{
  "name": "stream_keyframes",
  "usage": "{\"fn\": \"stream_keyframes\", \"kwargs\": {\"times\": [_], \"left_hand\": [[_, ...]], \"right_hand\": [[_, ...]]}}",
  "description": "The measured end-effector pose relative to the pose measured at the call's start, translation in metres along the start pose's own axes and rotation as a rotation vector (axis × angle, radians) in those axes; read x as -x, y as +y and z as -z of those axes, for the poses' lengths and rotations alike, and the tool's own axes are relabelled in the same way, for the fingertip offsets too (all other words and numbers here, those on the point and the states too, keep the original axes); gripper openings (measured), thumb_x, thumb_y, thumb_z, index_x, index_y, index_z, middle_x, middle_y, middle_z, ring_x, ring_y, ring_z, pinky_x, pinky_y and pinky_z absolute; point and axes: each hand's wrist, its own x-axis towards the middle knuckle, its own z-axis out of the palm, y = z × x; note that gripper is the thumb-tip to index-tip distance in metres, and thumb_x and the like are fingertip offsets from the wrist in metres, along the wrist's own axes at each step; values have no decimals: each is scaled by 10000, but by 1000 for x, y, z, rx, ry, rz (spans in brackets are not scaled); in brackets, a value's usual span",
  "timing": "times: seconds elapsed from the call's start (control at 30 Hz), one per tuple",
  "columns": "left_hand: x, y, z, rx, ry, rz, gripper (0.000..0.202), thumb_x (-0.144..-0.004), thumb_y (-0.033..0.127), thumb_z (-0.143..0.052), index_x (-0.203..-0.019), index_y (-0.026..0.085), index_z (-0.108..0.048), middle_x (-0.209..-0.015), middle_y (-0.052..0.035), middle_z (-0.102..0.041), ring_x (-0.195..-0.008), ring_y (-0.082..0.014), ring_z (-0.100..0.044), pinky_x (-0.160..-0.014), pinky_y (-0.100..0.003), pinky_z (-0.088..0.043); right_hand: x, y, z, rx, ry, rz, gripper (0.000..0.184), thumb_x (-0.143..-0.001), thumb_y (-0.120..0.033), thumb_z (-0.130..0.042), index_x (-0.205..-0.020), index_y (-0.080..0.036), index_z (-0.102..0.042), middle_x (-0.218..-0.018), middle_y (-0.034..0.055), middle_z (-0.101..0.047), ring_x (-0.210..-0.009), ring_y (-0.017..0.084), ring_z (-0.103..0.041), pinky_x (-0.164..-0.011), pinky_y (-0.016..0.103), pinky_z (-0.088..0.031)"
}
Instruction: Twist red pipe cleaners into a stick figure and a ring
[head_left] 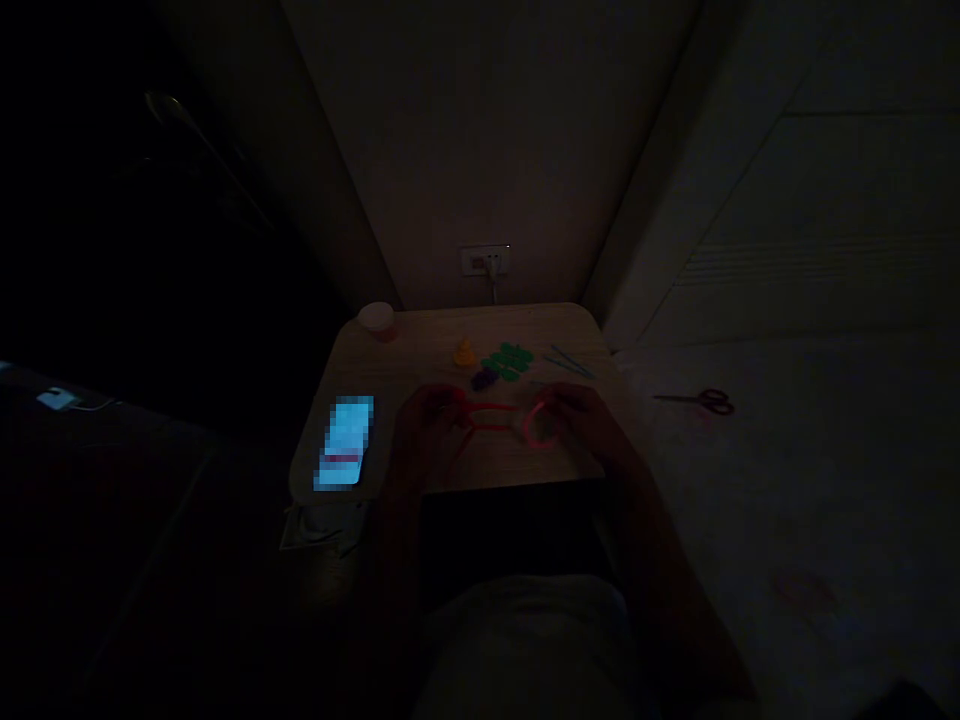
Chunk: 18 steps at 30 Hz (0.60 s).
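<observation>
In the dim light, my left hand (431,425) is closed on red strips (491,408) that stretch to the right above the small table (450,470). Their exact kind is too dark to make out. My right hand (581,412) pinches a pinkish-red ring (528,430), which looks like a loop or roll, near the strips' right ends. Just beyond the hands lie a dark purple clump (484,379), several green leaf-shaped pieces (514,357) and an orange cone-like piece (464,352). Thin bluish sticks (568,362) rest at the right.
A lit phone (345,442) lies at the table's left, with a pale-lidded tub (379,322) at the back left corner. Scissors (712,401) are off to the right, beyond the table. A plugged wall socket (485,261) is behind, its cable running down.
</observation>
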Motion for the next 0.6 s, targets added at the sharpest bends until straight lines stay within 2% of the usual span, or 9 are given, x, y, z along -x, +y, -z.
{"fn": "stream_keyframes", "kwargs": {"times": [0.13,0.23,0.33,0.6], "left_hand": [[1,3,-1,4,8,6,358,-656,345,-876,-900,168,-683,-861,-37,-771,-672,-155,-700,-652,-282,-576],[2,5,-2,-6,0,9,340,-654,340,-878,-883,166,-695,-837,-32,-767,-668,-149,-694,-655,-275,-570],[3,4,-3,2,9,17,323,-652,332,-870,-869,168,-697,-812,-22,-761,-648,-140,-683,-650,-269,-561],[2,4,-4,-8,8,19,334,-646,351,-869,-862,165,-695,-769,-18,-749,-626,-143,-672,-637,-276,-553]], "right_hand": [[0,-2,-4,-7,-101,65,242,-913,-430,-650,-871,-227,-774,-888,43,-760,-841,219,-673,-773,336,-513],[0,0,-7,-22,-165,58,274,-957,-450,-608,-915,-230,-767,-877,40,-735,-791,201,-643,-737,320,-502],[1,2,-10,-24,-178,26,316,-965,-489,-601,-937,-225,-772,-874,42,-730,-756,196,-632,-693,310,-492],[2,-2,-14,55,-182,59,376,-928,-552,-671,-932,-198,-797,-909,67,-780,-855,230,-693,-765,323,-517]]}}
